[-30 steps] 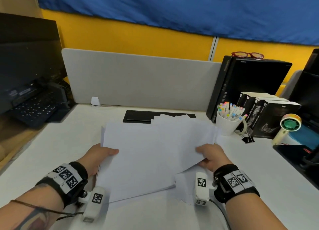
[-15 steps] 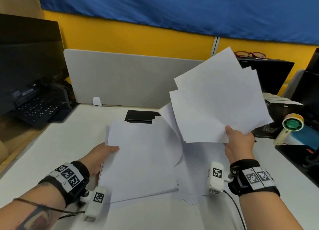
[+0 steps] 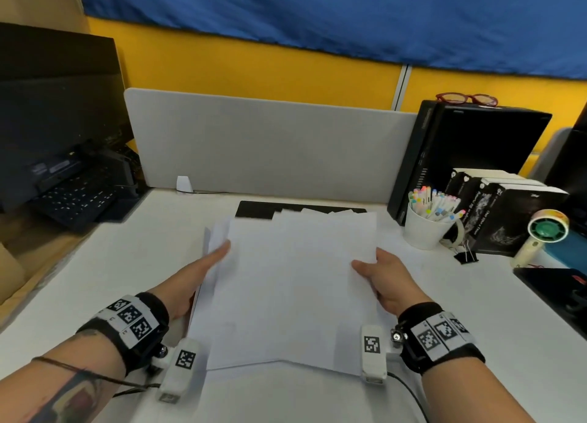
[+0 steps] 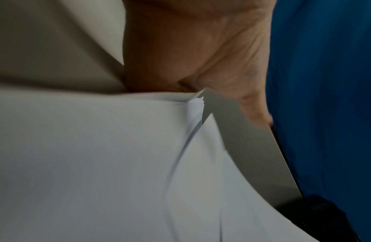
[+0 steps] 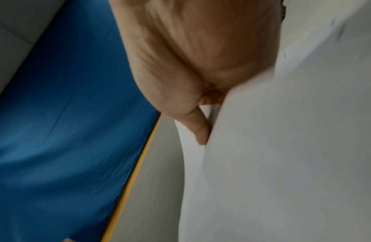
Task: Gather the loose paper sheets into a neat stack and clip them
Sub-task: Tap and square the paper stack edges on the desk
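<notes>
While the sheets (image 3: 292, 283) lie in one pile on the table (image 3: 104, 264), they are not yet squared: edges fan out at the far side and along the left, and a corner juts at the near edge. The left hand (image 3: 193, 279) lies with straight fingers along the pile's left edge, thumb on top, pressing inward. The right hand (image 3: 386, 279) grasps the right edge, thumb above and fingers curled beneath, as the right wrist view shows. Gathering looks nearly done, judging by the single pile; aligning the edges is left, and so is clipping. A black clip (image 3: 465, 257) sits untouched on the table to the right, just beside the mug (image 3: 424, 232) of markers, well apart from the pile.
</notes>
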`<move>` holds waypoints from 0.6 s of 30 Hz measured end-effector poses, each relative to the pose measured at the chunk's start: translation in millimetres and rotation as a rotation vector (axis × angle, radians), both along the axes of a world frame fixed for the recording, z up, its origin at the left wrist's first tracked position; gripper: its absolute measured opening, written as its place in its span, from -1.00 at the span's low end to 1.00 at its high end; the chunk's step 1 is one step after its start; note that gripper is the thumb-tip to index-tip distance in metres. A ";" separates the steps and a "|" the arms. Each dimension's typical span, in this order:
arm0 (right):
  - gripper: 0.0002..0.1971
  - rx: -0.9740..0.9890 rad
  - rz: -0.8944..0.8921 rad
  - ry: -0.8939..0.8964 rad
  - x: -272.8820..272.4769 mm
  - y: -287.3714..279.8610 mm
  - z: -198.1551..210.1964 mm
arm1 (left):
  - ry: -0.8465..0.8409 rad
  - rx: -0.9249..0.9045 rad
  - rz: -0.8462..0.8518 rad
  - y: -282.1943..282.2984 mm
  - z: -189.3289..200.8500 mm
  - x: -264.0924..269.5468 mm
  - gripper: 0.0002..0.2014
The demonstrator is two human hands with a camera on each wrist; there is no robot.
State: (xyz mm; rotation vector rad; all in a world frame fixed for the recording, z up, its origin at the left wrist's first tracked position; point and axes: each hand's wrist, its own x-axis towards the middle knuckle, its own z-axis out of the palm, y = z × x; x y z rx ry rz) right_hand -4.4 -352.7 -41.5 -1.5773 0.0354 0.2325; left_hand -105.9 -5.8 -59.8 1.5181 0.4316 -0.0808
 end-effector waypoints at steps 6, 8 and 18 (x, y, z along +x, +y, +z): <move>-0.72 -0.054 -0.231 0.066 1.4 17.3 -15.8 | 0.111 0.101 -0.040 6.4 -8.4 1.8 -0.07; -0.76 -0.157 0.030 0.183 -12.3 21.0 -6.3 | 0.101 0.115 0.023 5.0 -11.0 4.9 -0.28; -0.82 -0.570 -0.068 -0.129 2.3 -5.0 4.6 | 0.115 0.104 0.251 9.7 -23.5 14.2 -0.27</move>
